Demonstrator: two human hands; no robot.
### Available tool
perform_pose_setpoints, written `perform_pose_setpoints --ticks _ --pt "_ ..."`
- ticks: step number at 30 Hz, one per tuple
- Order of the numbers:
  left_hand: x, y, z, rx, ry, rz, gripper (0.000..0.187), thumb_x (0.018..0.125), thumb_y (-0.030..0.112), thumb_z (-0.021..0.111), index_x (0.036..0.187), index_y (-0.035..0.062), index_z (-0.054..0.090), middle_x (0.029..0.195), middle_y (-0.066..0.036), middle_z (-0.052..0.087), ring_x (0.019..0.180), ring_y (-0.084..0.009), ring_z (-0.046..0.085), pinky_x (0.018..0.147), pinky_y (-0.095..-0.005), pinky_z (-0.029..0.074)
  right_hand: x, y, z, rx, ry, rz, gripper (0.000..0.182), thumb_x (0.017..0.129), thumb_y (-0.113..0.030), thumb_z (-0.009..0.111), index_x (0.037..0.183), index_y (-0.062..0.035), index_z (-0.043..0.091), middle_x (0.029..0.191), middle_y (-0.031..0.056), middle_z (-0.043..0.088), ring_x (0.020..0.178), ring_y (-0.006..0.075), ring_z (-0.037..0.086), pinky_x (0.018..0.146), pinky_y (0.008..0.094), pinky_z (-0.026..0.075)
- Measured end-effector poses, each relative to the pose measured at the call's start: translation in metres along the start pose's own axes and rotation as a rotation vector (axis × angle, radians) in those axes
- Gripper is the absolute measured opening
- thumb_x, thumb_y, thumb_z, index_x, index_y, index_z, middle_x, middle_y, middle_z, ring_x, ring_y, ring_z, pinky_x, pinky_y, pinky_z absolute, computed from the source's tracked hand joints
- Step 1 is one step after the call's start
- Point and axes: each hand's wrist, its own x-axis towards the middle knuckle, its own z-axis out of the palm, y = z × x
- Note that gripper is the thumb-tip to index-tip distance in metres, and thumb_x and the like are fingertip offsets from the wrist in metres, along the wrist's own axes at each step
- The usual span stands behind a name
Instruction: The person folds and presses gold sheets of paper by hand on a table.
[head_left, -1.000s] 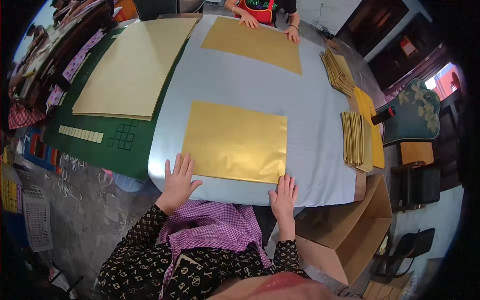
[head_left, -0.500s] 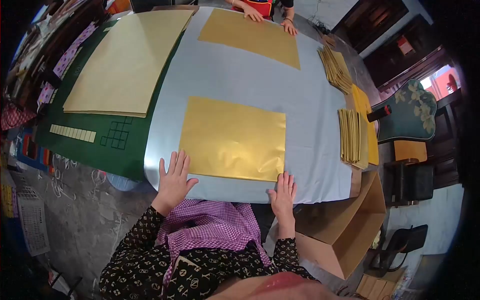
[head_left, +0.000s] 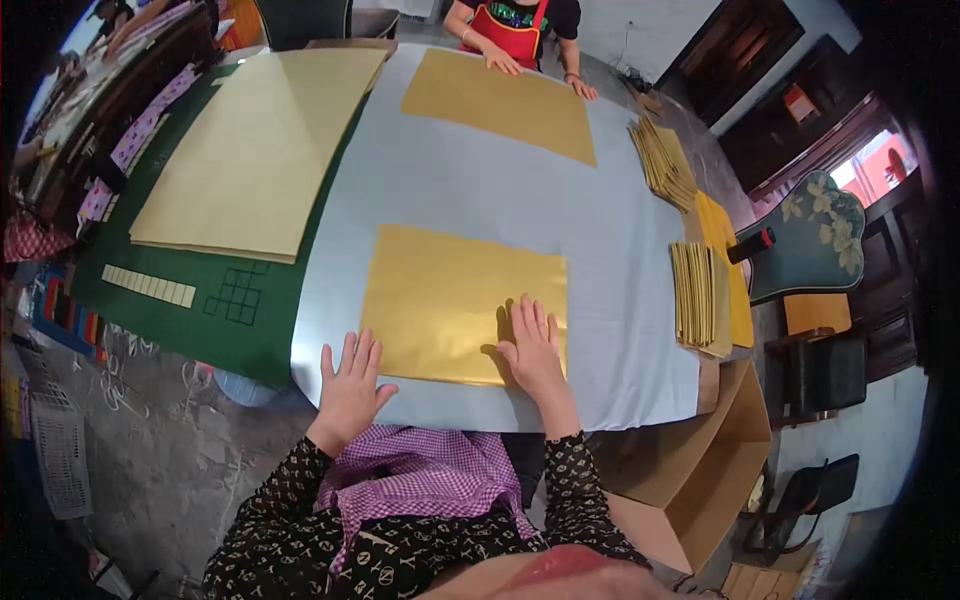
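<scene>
A shiny gold sheet of paper (head_left: 440, 300) lies flat on the pale blue cloth (head_left: 480, 190) in front of me. My left hand (head_left: 350, 385) rests with fingers spread at the sheet's near left corner, fingertips at its edge and the palm over the cloth. Over the right part of the sheet is my right hand (head_left: 535, 350), its fingers stretched out and casting a shadow on the gold surface. Neither hand holds anything.
Across the table a person (head_left: 520, 40) in a red apron has both hands at another gold sheet (head_left: 500, 105). Large cream sheets (head_left: 260, 150) are stacked on a green mat (head_left: 235, 345) at left. Folded gold bundles (head_left: 695, 295) line the right edge, above a cardboard box (head_left: 720, 470).
My right hand has moved from the sheet's near right corner up and left onto the sheet. My left hand stays at its corner. The view has tilted up slightly.
</scene>
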Motion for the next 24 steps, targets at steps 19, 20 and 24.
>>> perform_pose_setpoints --ticks 19,20,24 --pt "-0.003 -0.001 0.001 -0.046 -0.035 0.005 0.075 0.088 0.045 0.057 0.141 -0.0032 0.035 0.153 -0.019 0.025 0.141 -0.0368 0.023 0.110 -0.0607 0.014 0.071 0.104 0.012 0.027 0.026 0.160 0.065 0.093 -0.040 0.046 0.144 -0.0022 0.031 0.154 0.0154 0.025 0.143 0.0364 0.018 0.115 0.0512 0.013" --pt "-0.003 0.000 0.000 -0.048 -0.036 0.004 0.075 0.089 0.045 0.057 0.141 -0.0030 0.034 0.153 -0.019 0.025 0.141 -0.0367 0.023 0.111 -0.0607 0.014 0.071 0.105 0.011 0.029 0.026 0.159 0.065 0.093 -0.040 0.046 0.144 -0.0022 0.031 0.154 0.0154 0.025 0.143 0.0364 0.018 0.115 0.0512 0.013" --pt "-0.002 0.000 -0.001 -0.046 -0.039 0.000 0.075 0.089 0.045 0.057 0.142 -0.0023 0.034 0.153 -0.019 0.025 0.141 -0.0366 0.023 0.111 -0.0606 0.013 0.072 0.111 0.007 0.013 -0.023 0.238 0.066 0.094 -0.041 0.043 0.147 -0.0047 0.029 0.156 0.0132 0.022 0.146 0.0330 0.013 0.116 0.0487 0.009"
